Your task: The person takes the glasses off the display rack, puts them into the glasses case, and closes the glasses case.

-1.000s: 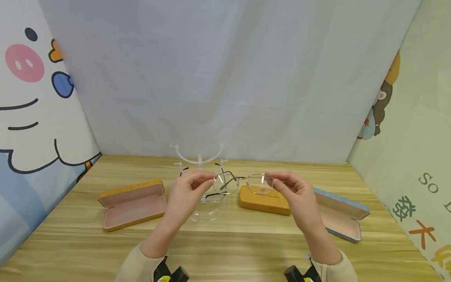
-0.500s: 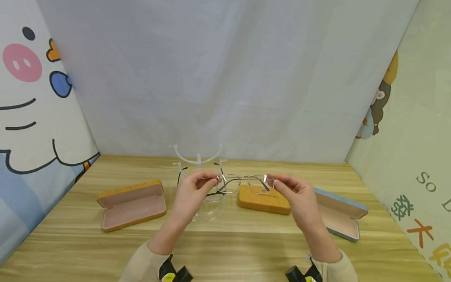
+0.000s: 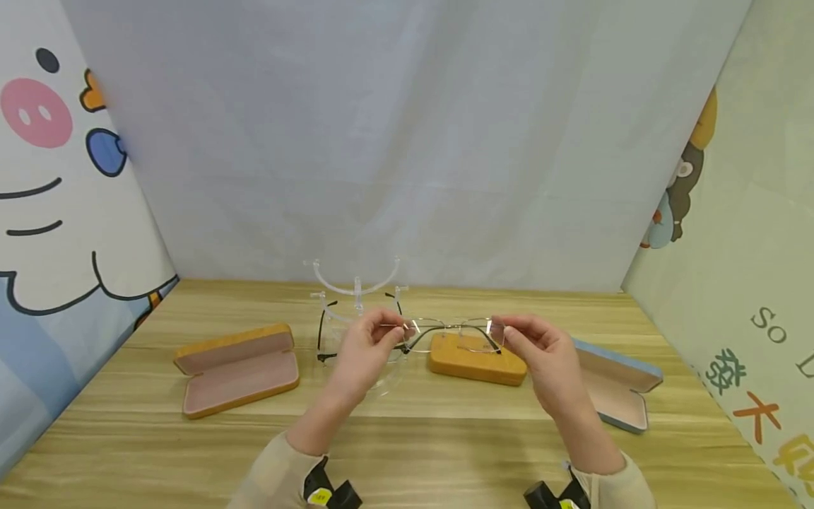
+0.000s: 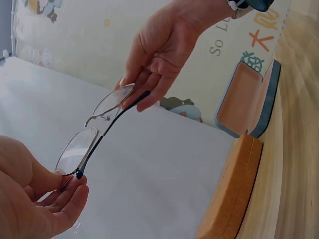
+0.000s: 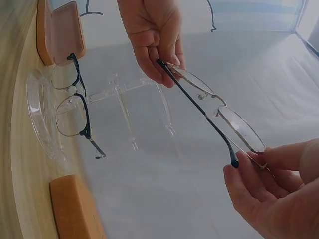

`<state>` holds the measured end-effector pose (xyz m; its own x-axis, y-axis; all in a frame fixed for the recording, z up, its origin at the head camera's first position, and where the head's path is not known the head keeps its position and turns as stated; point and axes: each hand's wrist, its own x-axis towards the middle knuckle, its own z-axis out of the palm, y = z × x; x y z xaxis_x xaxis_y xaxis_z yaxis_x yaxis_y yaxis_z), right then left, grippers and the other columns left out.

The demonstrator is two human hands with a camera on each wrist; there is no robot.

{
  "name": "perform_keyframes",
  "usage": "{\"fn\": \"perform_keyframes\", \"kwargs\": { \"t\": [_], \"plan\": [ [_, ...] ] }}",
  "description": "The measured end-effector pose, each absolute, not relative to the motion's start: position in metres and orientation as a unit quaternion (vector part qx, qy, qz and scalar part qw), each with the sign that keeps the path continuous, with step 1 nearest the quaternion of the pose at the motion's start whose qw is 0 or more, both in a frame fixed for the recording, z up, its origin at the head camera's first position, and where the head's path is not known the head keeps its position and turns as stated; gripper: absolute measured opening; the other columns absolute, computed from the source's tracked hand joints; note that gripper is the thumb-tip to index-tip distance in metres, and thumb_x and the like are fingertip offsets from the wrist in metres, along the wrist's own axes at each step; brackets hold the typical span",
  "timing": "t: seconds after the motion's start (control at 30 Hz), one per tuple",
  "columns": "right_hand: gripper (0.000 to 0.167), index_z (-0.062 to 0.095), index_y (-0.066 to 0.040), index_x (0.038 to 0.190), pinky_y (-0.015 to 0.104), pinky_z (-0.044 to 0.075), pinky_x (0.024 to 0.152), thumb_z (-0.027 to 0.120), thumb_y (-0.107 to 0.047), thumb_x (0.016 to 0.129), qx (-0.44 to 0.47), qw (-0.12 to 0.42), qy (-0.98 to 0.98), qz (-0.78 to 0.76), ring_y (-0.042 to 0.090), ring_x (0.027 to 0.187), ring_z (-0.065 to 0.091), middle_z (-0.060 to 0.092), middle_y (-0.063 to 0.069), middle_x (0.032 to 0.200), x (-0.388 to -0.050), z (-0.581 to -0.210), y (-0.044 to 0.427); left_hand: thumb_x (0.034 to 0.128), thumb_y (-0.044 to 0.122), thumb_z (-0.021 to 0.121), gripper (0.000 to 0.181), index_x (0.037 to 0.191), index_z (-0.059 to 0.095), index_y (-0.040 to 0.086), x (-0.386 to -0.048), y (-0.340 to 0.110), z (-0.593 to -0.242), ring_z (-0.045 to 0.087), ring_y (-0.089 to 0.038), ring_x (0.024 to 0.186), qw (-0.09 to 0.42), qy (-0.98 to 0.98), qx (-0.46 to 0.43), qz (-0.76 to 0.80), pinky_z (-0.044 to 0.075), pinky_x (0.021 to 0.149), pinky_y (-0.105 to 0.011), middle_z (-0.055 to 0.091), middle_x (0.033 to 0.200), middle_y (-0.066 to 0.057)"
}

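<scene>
A pair of thin metal-framed eyeglasses is held up above the table between both hands. My left hand pinches one end of the frame between thumb and fingers. At the opposite end, my right hand pinches the frame the same way. Dark temples lie folded across behind the lenses; one temple shows plainly in the right wrist view. Behind the left hand, a clear display stand bears another pair of glasses with dark upper rims. The left hand partly hides that pair in the head view.
A closed orange glasses case lies below the held eyeglasses. An open orange case with pink lining sits at left. At right is an open blue case, partly behind the right hand. A pale curtain closes off the back.
Both hands have moved slightly right with the eyeglasses, the left hand more. The dark temples now lie farther across behind the lenses. More of the glasses on the stand shows.
</scene>
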<state>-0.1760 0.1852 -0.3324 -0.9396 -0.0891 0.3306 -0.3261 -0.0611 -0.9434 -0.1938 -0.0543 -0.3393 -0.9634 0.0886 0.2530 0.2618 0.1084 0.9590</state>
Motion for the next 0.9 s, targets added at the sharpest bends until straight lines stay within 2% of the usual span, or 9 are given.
{"fn": "perform_keyframes", "kwargs": {
  "t": [0.3, 0.53, 0.73, 0.9],
  "plan": [
    [0.027, 0.057, 0.006, 0.111, 0.025, 0.053, 0.076, 0.053, -0.013, 0.092, 0.127, 0.075, -0.692, 0.707, 0.009, 0.092, 0.065, 0.065, -0.003, 0.101, -0.176, -0.339, 0.201, 0.0877, -0.004, 0.054, 0.009, 0.094, 0.059, -0.003, -0.199, -0.036, -0.346, 0.064, -0.022, 0.087, 0.063, -0.743, -0.13, -0.654, 0.052, 0.076, -0.026, 0.065, 0.093, -0.016],
    [0.016, 0.061, -0.009, 0.105, 0.023, 0.052, 0.076, 0.052, -0.012, 0.093, 0.124, 0.077, -0.696, 0.703, 0.008, 0.092, 0.065, 0.066, -0.006, 0.098, -0.173, -0.345, 0.214, 0.0877, 0.0, 0.056, 0.01, 0.097, 0.06, -0.002, -0.205, -0.024, -0.355, 0.062, -0.025, 0.092, 0.037, -0.744, -0.134, -0.654, 0.05, 0.077, -0.027, 0.063, 0.096, -0.016],
    [0.017, 0.059, -0.002, 0.106, 0.022, 0.053, 0.075, 0.051, -0.011, 0.093, 0.117, 0.077, -0.692, 0.708, 0.007, 0.091, 0.065, 0.066, -0.005, 0.097, -0.172, -0.353, 0.228, 0.0871, 0.004, 0.059, 0.012, 0.097, 0.063, 0.001, -0.209, -0.013, -0.361, 0.061, -0.022, 0.093, 0.026, -0.759, -0.136, -0.636, 0.05, 0.078, -0.028, 0.063, 0.1, -0.013],
    [0.014, 0.061, -0.009, 0.102, 0.022, 0.053, 0.074, 0.052, -0.008, 0.092, 0.107, 0.075, -0.673, 0.728, 0.007, 0.09, 0.065, 0.066, -0.005, 0.096, -0.171, -0.361, 0.238, 0.0869, 0.008, 0.06, 0.014, 0.097, 0.065, 0.001, -0.21, -0.001, -0.367, 0.061, -0.023, 0.086, 0.022, -0.765, -0.132, -0.63, 0.047, 0.065, -0.025, 0.063, 0.095, -0.01]
  ]
}}
